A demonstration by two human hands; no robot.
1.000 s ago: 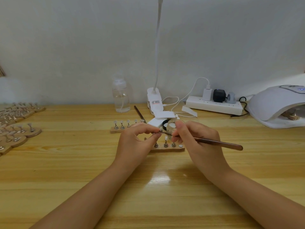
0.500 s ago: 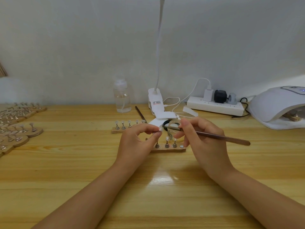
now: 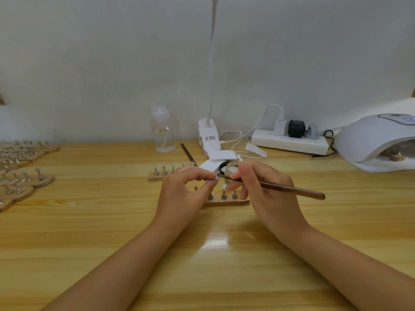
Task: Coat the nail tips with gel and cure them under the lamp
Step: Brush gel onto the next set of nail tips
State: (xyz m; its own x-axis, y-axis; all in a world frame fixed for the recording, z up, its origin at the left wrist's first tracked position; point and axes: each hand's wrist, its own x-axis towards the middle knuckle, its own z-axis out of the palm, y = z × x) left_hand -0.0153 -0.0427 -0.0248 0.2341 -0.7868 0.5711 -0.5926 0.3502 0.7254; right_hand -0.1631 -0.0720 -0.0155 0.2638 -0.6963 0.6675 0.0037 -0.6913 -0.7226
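Observation:
My left hand (image 3: 183, 191) pinches a small metal peg with a nail tip (image 3: 213, 180) lifted off the wooden holder strip (image 3: 226, 202). My right hand (image 3: 265, 191) grips a brown gel brush (image 3: 289, 190), and its bristle end touches the held nail tip. Three more pegs with tips stand on the strip just below the hands. A small clear gel jar (image 3: 232, 168) sits open behind my fingers, partly hidden. The white curing lamp (image 3: 372, 142) stands at the far right with a wooden holder inside its mouth.
A second strip of nail tips (image 3: 157, 173) lies behind my left hand. Several wooden holders (image 3: 22, 173) fill the left edge. A clear pump bottle (image 3: 162, 131), a clip desk lamp (image 3: 208, 135), a spare brush (image 3: 187, 152) and a power strip (image 3: 289, 143) line the back.
The brush tip has moved left from the gel jar onto the nail tip in my left hand. My left hand has stayed in place.

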